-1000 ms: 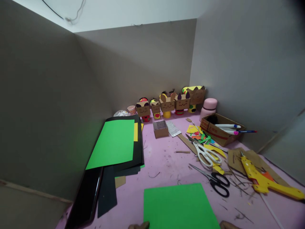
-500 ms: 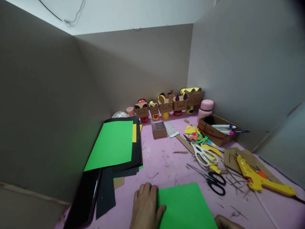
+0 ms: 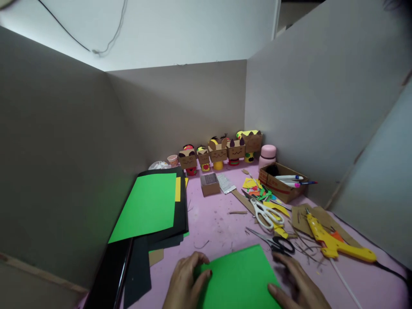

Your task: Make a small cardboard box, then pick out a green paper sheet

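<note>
A green paper sheet lies on the pink table right in front of me. My left hand rests at its left edge, fingers curled and thumb on the paper. At the sheet's right edge my right hand lies flat, fingers spread toward the black-handled scissors. Neither hand lifts the sheet off the table.
A stack of green, yellow and black paper lies at the left. White-handled scissors, coloured scraps, a yellow glue gun and a cardboard box with pens crowd the right. Cardboard figures line the back wall. Grey partitions enclose three sides.
The view has tilted up slightly. My right hand has come forward beside the green sheet, and my left hand has shifted along its left edge; the sheet has turned a little.
</note>
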A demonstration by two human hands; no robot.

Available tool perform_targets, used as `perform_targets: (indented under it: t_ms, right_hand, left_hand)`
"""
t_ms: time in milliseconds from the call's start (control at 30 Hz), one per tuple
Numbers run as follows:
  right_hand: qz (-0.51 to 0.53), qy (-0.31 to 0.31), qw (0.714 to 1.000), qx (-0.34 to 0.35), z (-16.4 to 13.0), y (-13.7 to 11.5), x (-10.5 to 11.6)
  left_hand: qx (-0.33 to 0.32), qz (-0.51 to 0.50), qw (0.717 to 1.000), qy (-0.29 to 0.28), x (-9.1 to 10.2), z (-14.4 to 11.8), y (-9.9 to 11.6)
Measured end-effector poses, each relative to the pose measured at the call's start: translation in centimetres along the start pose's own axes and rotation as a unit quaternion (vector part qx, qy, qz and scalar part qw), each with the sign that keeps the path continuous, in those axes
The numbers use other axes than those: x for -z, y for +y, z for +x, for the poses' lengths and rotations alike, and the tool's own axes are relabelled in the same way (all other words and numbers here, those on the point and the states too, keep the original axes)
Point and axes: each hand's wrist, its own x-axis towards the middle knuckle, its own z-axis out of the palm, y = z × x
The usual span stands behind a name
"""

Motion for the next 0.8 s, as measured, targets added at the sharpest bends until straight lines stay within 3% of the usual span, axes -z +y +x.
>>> perform_targets:
  t_ms: [167,300,333,500,633,800]
  right_hand:
    - [0.168,-0.155,0.973,-0.025,3.8,-4.9,-1.2]
    - [0.142,-0.104,0.983,0.046,5.2,-6.0,-1.6]
    - [0.135,-0.1,0.984,0.067,5.4,-5.9,-1.6]
    - [0.135,-0.206,0.965,0.087,6.2,-5.4,-1.2]
    - [0.119,-0.173,0.971,0.114,6.7,-5.6,-1.2]
    - [0.168,-0.213,0.96,0.069,6.9,-5.2,-1.7]
  left_hand:
    - [-0.107,0.003,0.991,0.074,2.0,0.8,1.3]
    - [-0.198,0.045,0.973,0.11,2.9,0.8,1.7]
    - [-0.202,0.051,0.972,0.109,2.9,0.7,1.7]
    - [-0.168,0.045,0.982,0.078,2.6,0.4,1.4]
    - [-0.183,0.033,0.981,0.06,2.9,0.4,1.4]
    - [-0.194,0.043,0.977,0.075,3.6,0.2,1.7]
